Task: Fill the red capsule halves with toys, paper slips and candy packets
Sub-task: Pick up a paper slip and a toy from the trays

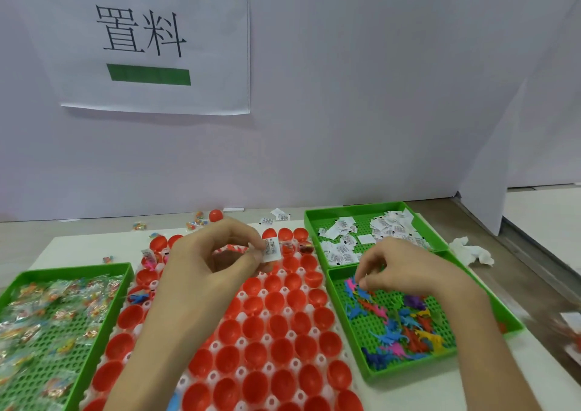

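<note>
- Left hand (217, 253) pinches a paper slip (273, 250) between thumb and fingertips, over the red capsule halves (273, 313). The halves below the grip are mostly bare.
- Right hand (405, 269) has curled fingertips among the toys (405, 322) in the toy tray (364, 332). Can't tell if it pinches one.
- Slip tray (309, 222) lies just beyond the right hand.
- Candy tray (72, 269), holding candy packets (47, 303), lies left of the left hand.

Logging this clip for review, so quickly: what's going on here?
A person is filling red capsule halves set in rows on the table. The left hand pinches a paper slip above the far rows. The right hand has its fingertips down among the small plastic toys in the near green tray; whether it grips one is unclear. The far green tray holds loose slips, and the green tray on the left holds candy packets. A few far halves hold items; most look empty.
</note>
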A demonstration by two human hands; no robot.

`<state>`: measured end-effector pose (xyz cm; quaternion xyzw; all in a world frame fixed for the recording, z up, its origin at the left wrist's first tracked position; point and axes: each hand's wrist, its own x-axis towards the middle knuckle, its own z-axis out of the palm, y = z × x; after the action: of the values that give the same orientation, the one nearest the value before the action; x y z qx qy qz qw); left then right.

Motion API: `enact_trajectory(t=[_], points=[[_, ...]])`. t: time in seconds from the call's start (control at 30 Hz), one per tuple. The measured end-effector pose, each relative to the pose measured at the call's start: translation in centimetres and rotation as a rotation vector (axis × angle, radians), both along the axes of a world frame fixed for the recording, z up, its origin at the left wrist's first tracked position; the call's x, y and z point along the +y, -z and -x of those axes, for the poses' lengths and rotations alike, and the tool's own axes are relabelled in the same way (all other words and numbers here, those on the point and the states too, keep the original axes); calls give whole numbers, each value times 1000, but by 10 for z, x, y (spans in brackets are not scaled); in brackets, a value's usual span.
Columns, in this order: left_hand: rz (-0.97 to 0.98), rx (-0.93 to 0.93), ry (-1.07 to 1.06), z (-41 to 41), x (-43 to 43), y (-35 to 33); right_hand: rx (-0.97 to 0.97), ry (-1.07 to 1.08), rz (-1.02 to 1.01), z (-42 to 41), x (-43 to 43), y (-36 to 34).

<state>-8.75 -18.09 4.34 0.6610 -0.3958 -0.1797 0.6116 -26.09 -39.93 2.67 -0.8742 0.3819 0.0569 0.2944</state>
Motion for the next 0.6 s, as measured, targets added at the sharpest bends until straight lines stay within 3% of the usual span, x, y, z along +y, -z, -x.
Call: enact_trajectory(t=[0.6], points=[[-42, 80, -19, -1, 1, -2, 89, 32, -74, 4, -14, 20]])
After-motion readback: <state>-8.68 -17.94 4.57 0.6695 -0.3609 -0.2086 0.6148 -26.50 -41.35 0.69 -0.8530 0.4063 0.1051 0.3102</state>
